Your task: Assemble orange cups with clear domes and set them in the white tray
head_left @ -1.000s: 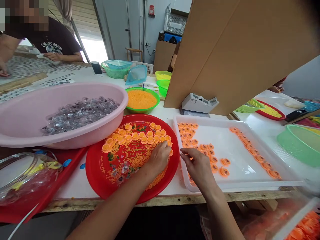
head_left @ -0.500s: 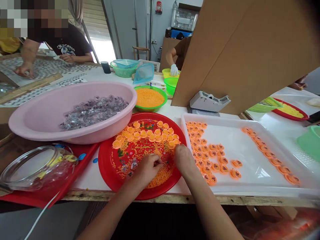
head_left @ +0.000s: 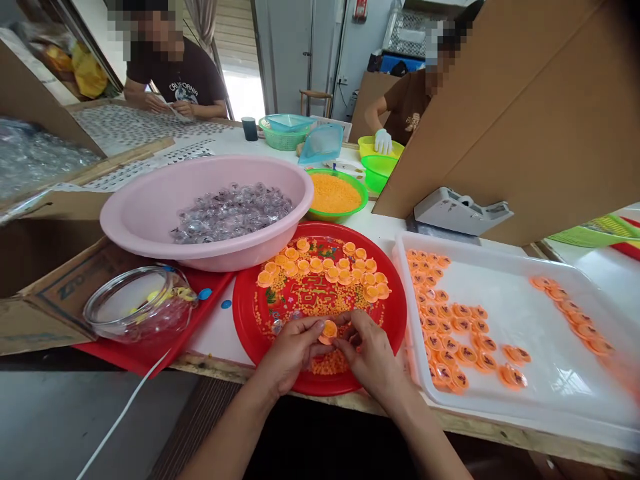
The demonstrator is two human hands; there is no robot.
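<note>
Over the red tray (head_left: pixel 245 313) my two hands meet at one small round orange plastic piece (head_left: pixel 329 331). The thumb and fingers of my left hand (head_left: pixel 293 350) grip its left side. My right hand (head_left: pixel 373 353) pinches its right edge with bent fingers. Inside the piece's rim shows an orange filling. More of these orange pieces (head_left: pixel 344 275) lie in a curved band across the tray's far half. Tiny orange beads (head_left: pixel 327 363) are scattered and heaped around them. Partly behind my left hand lie a few see-through plastic domes (head_left: pixel 279 325).
At left stand a pink basin (head_left: pixel 135 223) of see-through domes and a glass bowl (head_left: pixel 140 303). Behind is a green bowl of beads (head_left: pixel 335 193). At right, a white tray (head_left: pixel 500 393) holds rows of orange pieces beside a tape dispenser (head_left: pixel 460 210). Two people sit across the table.
My right hand has come from the red tray's right edge to its near middle, and both hands now hold an orange piece. The view has swung left.
</note>
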